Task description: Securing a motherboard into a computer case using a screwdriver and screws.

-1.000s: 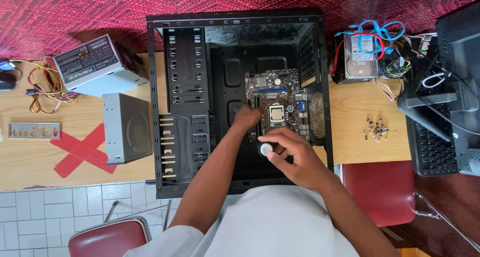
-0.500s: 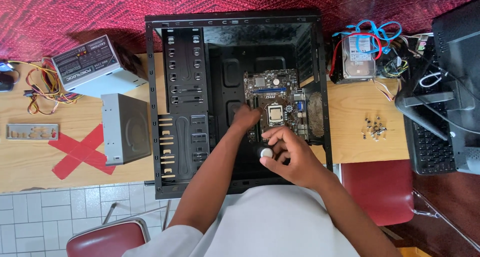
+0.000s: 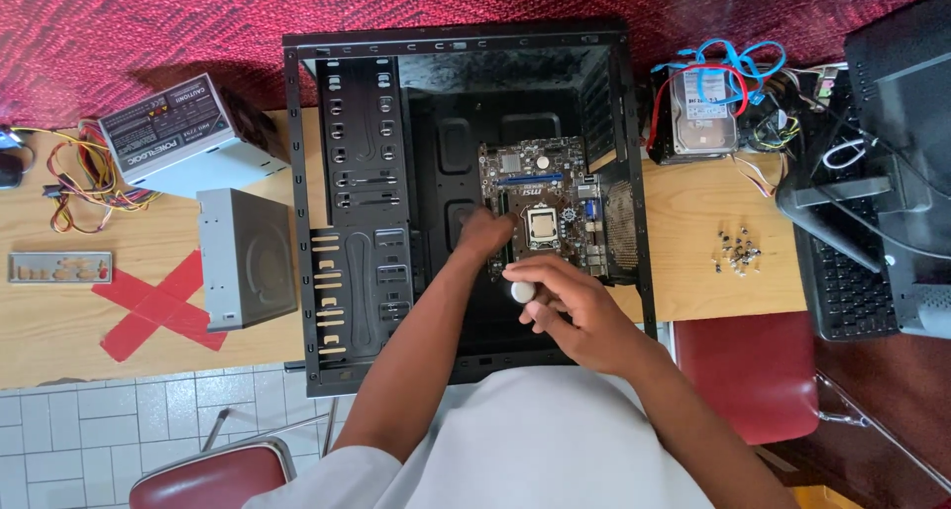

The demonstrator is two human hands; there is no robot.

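While the left hand [image 3: 483, 234] rests with fingers curled on the motherboard [image 3: 543, 207] inside the open case [image 3: 357, 212] on the bench [image 3: 693, 242], the right hand [image 3: 570, 306] grips a white-capped screwdriver [image 3: 522, 291] just below the board.

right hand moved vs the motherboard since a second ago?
No real move: the right hand keeps its white-capped tool just below the motherboard, same spot against the case.
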